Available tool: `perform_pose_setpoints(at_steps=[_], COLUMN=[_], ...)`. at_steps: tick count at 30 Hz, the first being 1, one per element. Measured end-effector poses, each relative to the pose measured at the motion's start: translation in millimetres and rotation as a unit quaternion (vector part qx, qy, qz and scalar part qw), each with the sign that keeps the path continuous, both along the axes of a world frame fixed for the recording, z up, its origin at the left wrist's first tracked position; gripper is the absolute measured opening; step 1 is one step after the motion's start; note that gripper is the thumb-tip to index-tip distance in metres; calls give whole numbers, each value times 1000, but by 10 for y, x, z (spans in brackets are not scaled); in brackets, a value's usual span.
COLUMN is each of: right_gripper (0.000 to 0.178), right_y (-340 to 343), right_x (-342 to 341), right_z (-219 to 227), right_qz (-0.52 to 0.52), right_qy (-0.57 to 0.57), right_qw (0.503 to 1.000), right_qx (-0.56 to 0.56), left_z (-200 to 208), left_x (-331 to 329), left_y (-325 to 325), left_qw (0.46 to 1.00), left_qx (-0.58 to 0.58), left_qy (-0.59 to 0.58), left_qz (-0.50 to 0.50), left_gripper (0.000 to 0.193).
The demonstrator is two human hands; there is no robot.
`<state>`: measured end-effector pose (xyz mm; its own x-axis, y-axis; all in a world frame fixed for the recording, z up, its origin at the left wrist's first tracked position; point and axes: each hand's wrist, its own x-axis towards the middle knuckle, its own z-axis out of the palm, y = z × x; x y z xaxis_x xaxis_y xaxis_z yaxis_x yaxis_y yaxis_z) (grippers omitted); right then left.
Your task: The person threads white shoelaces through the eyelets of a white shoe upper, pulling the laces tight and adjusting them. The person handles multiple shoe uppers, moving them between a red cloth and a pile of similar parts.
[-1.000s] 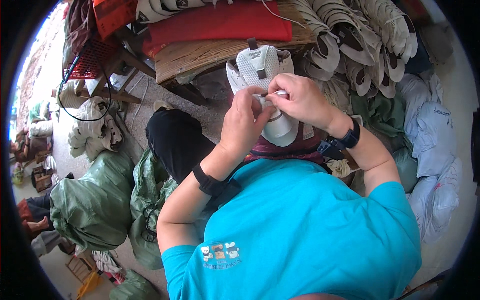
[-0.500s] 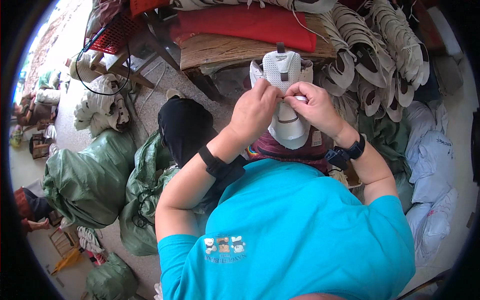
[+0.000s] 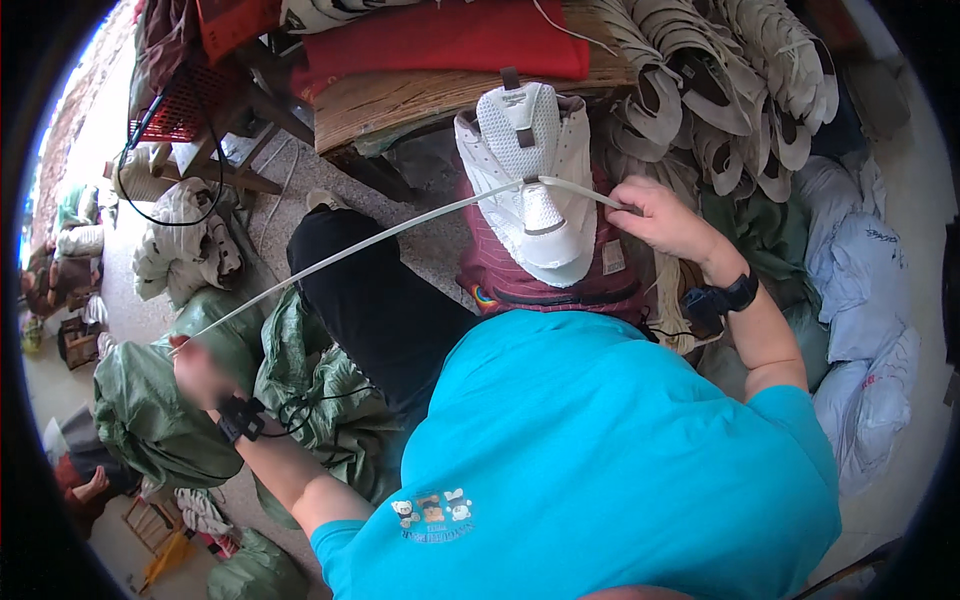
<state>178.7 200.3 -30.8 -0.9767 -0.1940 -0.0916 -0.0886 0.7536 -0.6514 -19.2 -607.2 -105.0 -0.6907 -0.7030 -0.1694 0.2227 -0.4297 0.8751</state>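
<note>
A white shoe upper lies across my lap on a maroon striped cloth, toe toward me and its perforated tongue raised. One flat whitish shoelace runs through the loop low on the tongue. Its long side stretches taut out to the far left, where my left hand is closed on the end; that hand looks blurred. From the loop, the short side reaches my right hand, whose thumb and fingers pinch it just right of the upper.
A wooden bench with a red cloth stands ahead. Stacked shoe uppers fill the far right. Green sacks lie at the left, white sacks at the right. A red basket sits at the upper left.
My hands were together over the tongue. My left hand has swung far out to the left, drawing out the lace, and my right hand has moved slightly right, off the upper.
</note>
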Motion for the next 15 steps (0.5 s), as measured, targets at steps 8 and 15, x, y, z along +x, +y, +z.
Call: perform_pose_setpoints(at_steps=[8, 15], right_gripper=[25, 33], right_y=[757, 1604], right_x=[300, 904], right_z=[-576, -1418], right_qz=[-351, -619], right_qy=[-336, -47], right_qw=[867, 437], right_qx=[-112, -651], left_z=[822, 392], left_x=[130, 729], left_y=[3580, 5160], left_qw=[896, 762], left_qx=[-131, -186], left_qy=[26, 61], left_qz=[-423, -617], left_gripper=[38, 26])
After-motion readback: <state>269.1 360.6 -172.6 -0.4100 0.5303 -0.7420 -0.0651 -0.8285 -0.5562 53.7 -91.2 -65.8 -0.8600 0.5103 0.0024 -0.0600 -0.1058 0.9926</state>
